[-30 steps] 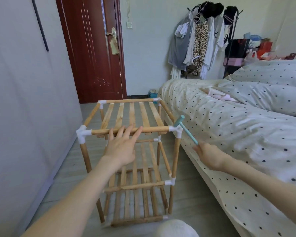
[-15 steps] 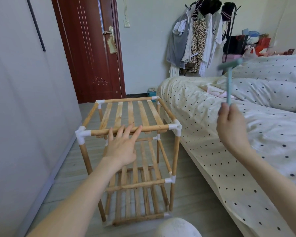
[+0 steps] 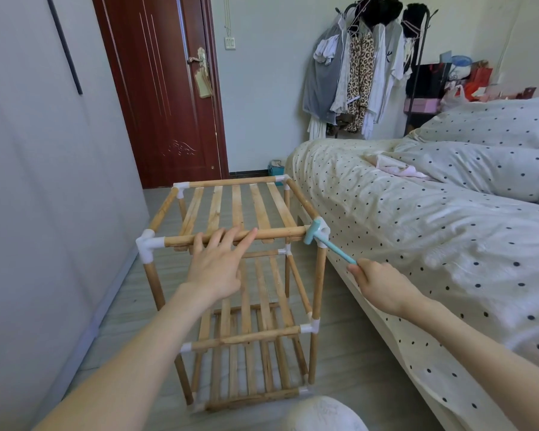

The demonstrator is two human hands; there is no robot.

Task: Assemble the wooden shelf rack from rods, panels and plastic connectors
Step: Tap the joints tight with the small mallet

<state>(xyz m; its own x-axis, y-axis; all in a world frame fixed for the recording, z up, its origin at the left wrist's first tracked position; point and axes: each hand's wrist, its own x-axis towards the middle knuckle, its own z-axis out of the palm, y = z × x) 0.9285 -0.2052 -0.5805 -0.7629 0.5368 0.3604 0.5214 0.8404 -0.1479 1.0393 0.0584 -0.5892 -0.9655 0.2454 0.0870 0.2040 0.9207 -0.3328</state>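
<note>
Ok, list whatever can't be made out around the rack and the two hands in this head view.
- Near right top connector: the mallet head covers it, so its seating is unclear.
- Front top rod: the left hand hides its middle.
- Mallet handle end: inside the right hand.
- Rack's near bottom right foot: partly behind a pale rounded shape at the lower edge.

Left side: grey wardrobe wall [image 3: 44, 213] is leaving a narrow floor strip beside the three-tier wooden slatted rack [image 3: 240, 275].
Right side: polka-dot covered bed [image 3: 417, 244] is crowding the rack's corner.
</note>
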